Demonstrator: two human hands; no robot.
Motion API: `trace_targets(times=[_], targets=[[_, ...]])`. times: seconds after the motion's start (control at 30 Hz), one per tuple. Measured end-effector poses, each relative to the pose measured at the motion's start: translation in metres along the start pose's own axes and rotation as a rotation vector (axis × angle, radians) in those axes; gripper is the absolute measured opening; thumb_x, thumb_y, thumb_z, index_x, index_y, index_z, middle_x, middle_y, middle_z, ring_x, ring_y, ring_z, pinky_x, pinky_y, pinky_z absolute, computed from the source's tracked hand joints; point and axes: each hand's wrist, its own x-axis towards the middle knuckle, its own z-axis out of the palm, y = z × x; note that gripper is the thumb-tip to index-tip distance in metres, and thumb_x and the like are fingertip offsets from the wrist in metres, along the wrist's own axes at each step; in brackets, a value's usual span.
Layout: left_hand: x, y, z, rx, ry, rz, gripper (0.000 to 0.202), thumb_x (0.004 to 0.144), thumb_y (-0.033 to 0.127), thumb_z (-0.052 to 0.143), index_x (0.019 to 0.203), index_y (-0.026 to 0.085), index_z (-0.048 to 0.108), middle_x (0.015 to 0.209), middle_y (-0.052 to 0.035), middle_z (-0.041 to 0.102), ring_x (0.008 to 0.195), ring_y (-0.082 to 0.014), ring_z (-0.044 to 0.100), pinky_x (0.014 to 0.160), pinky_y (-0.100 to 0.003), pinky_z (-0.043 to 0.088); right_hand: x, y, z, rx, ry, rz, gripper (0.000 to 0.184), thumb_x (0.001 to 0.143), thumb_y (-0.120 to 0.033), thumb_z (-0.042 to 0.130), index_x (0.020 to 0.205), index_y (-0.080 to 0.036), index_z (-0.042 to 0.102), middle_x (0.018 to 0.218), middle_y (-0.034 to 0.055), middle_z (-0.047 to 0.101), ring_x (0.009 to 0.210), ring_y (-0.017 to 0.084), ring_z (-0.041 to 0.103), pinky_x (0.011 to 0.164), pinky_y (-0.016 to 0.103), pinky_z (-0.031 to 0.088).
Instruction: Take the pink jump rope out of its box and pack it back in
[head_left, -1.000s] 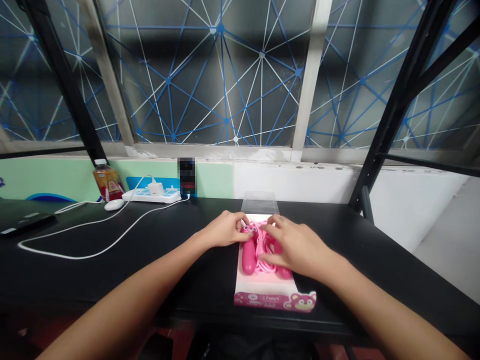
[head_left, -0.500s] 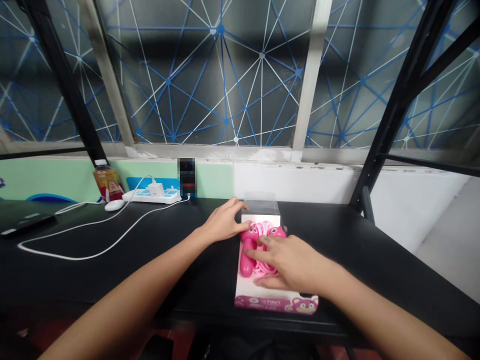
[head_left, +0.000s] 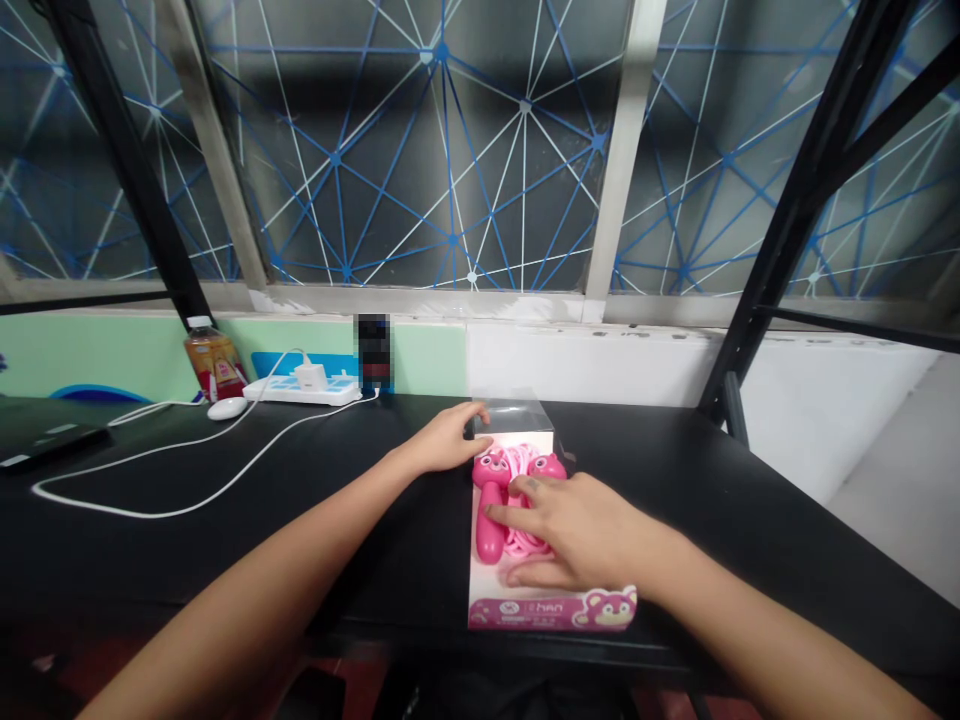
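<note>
The left hand's grip [head_left: 448, 440] is loosely open, its fingertips touching the far left corner of the clear plastic cover [head_left: 511, 418]. The right hand's grip [head_left: 581, 530] lies spread and open, holding nothing firmly, directly over the pink jump rope [head_left: 517, 510] (bear-faced handles, coiled cord), with its forefinger on one handle. The rope sits on a pink-and-white retail card [head_left: 547, 612] on the black counter [head_left: 112, 545], well apart from a white mouse [head_left: 227, 408] and a power strip [head_left: 300, 392]
</note>
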Motion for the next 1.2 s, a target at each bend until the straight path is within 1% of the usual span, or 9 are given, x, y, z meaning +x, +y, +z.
trace_targets(times=[0.23, 0.33, 0.47, 0.6, 0.73, 0.83, 0.97, 1.07, 1.2], targets=[[0.001, -0.001, 0.005, -0.024, 0.065, -0.050, 0.020, 0.076, 0.029, 0.063, 0.094, 0.021, 0.059, 0.113, -0.0050, 0.065, 0.098, -0.0205, 0.063, 0.076, -0.028, 0.051, 0.002, -0.004, 0.001, -0.016, 0.019, 0.036, 0.063, 0.090, -0.069, 0.038, 0.132, -0.025, 0.054, 0.115, 0.0147, 0.065, 0.087, 0.027, 0.066, 0.066, 0.035, 0.048], [0.001, 0.003, 0.002, -0.054, 0.010, -0.041, 0.021, 0.077, 0.027, 0.060, 0.097, 0.021, 0.062, 0.116, -0.0059, 0.066, 0.101, -0.0207, 0.064, 0.076, -0.027, 0.050, 0.003, -0.006, 0.006, -0.032, 0.064, 0.093, 0.061, 0.090, -0.069, 0.039, 0.126, -0.024, 0.058, 0.112, 0.0134, 0.066, 0.082, 0.027, 0.066, 0.064, 0.036, 0.048], [-0.003, 0.013, -0.003, -0.056, -0.094, 0.025, 0.024, 0.078, 0.020, 0.055, 0.100, 0.020, 0.063, 0.124, -0.0077, 0.064, 0.107, -0.0215, 0.062, 0.079, -0.028, 0.050, 0.003, -0.002, 0.012, -0.056, 0.068, 0.166, 0.050, 0.093, -0.060, 0.042, 0.124, -0.023, 0.058, 0.112, 0.0120, 0.066, 0.086, 0.027, 0.066, 0.065, 0.035, 0.049], [-0.009, 0.024, -0.002, -0.037, -0.129, 0.051, 0.029, 0.078, 0.015, 0.051, 0.105, 0.020, 0.060, 0.119, -0.0077, 0.065, 0.096, -0.0194, 0.064, 0.076, -0.028, 0.049, 0.006, 0.011, 0.017, -0.094, 0.053, 0.206, 0.044, 0.095, -0.052, 0.045, 0.126, -0.023, 0.058, 0.112, 0.0127, 0.064, 0.096, 0.028, 0.063, 0.067, 0.033, 0.050], [-0.014, 0.035, 0.000, 0.005, -0.108, 0.108, 0.029, 0.079, 0.013, 0.050, 0.105, 0.021, 0.060, 0.110, -0.0057, 0.066, 0.094, -0.0192, 0.063, 0.078, -0.029, 0.049, 0.007, 0.020, 0.016, -0.126, 0.077, 0.256, 0.041, 0.096, -0.050, 0.045, 0.116, -0.019, 0.063, 0.109, 0.0143, 0.063, 0.099, 0.029, 0.060, 0.071, 0.036, 0.050], [-0.016, 0.040, -0.001, 0.056, -0.070, 0.122, 0.030, 0.080, 0.013, 0.049, 0.106, 0.021, 0.060, 0.110, -0.0058, 0.065, 0.096, -0.0198, 0.061, 0.081, -0.030, 0.048, 0.002, 0.012, 0.007, 0.013, 0.083, 0.126, 0.041, 0.096, -0.051, 0.045, 0.112, -0.020, 0.066, 0.105, 0.0108, 0.063, 0.094, 0.025, 0.060, 0.077, 0.036, 0.048], [-0.015, 0.038, 0.000, 0.070, -0.063, 0.122, 0.025, 0.082, 0.014, 0.048, 0.103, 0.021, 0.060, 0.111, -0.0056, 0.064, 0.096, -0.0194, 0.061, 0.080, -0.029, 0.048, -0.007, -0.007, -0.003, 0.380, -0.009, -0.088, 0.049, 0.082, -0.063, 0.060, 0.113, -0.026, 0.066, 0.110, 0.0035, 0.064, 0.092, 0.018, 0.061, 0.079, 0.029, 0.047], [-0.015, 0.034, 0.001, 0.065, -0.059, 0.117, 0.027, 0.081, 0.012, 0.048, 0.104, 0.021, 0.059, 0.108, -0.0052, 0.064, 0.094, -0.0190, 0.062, 0.078, -0.028, 0.049, -0.008, -0.012, -0.002, 0.475, -0.045, -0.102, 0.052, 0.078, -0.062, 0.065, 0.115, -0.025, 0.066, 0.117, 0.0047, 0.062, 0.103, 0.021, 0.059, 0.091, 0.032, 0.046], [-0.016, 0.036, 0.003, 0.054, -0.059, 0.125, 0.026, 0.079, 0.008, 0.047, 0.100, 0.020, 0.059, 0.103, -0.0040, 0.065, 0.087, -0.0170, 0.062, 0.075, -0.027, 0.048, -0.006, -0.002, 0.006, 0.476, -0.093, 0.002, 0.060, 0.082, -0.063, 0.060, 0.126, -0.022, 0.061, 0.127, 0.0104, 0.059, 0.113, 0.027, 0.056, 0.098, 0.039, 0.043]])
